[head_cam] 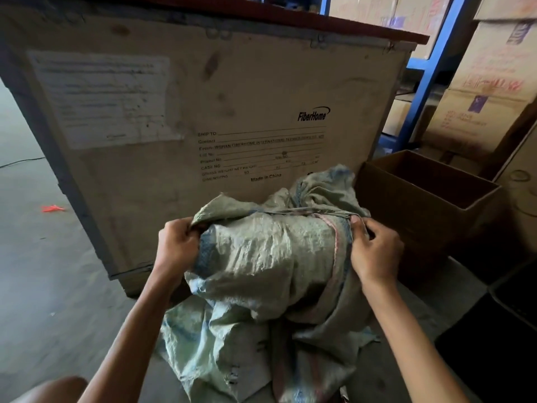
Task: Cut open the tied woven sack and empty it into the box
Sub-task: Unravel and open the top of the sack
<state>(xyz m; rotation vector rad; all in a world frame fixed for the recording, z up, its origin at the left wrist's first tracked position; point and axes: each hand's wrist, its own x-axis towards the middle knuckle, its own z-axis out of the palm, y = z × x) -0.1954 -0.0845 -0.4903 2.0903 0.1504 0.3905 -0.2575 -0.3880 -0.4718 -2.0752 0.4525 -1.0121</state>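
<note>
A pale green woven sack (270,257) with faded blue and pink stripes sits on the floor in front of me, bulging and crumpled. My left hand (177,245) grips a bunched fold at the sack's upper left. My right hand (374,248) pinches the fabric at its right side, beside the pink stripe. A taut string or seam runs across the sack's top between my hands. The open brown cardboard box (421,210) stands just right of the sack, its inside dark. No cutting tool is visible.
A large plywood crate (203,112) marked FiberHome stands directly behind the sack. Stacked cartons (494,82) and a blue rack post (424,80) fill the right. Grey concrete floor (35,257) lies to the left, with a small red scrap (52,208). A dark object (511,330) sits at the lower right.
</note>
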